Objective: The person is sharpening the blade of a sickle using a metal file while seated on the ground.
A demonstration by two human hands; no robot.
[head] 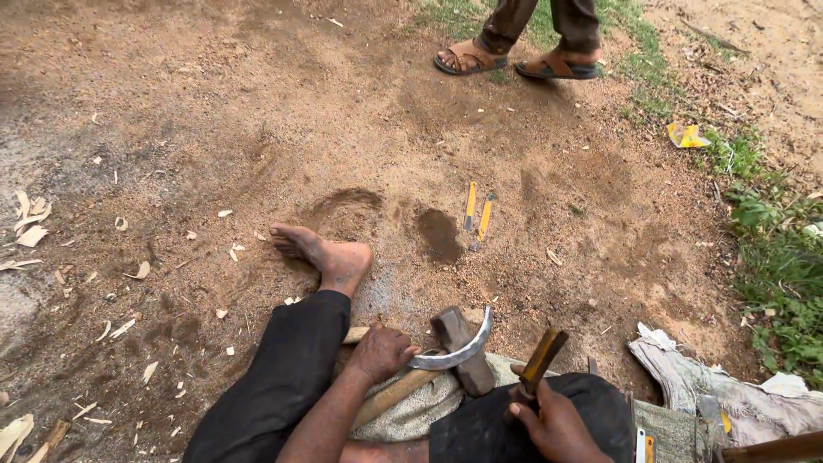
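Note:
I sit on bare earth. My left hand (381,351) grips one end of a curved metal sickle blade (467,347). The blade lies across the dark head of a sledgehammer (471,370), whose wooden handle (390,394) runs under my left wrist and rests on a folded sack (420,411). My right hand (553,420) holds a short tool (542,360) with a yellowish-brown handle, raised just right of the hammer head and clear of the blade. My bare foot (330,257) and black trouser leg (274,386) stretch out ahead on the left.
Two yellow-handled tools (477,210) lie on the dirt ahead. Another person's sandalled feet (514,58) stand at the top. Crumpled cloth (711,386) lies at the right, grass (780,274) beyond it. Wood shavings (30,223) litter the left. A yellow wrapper (688,135) lies near the grass.

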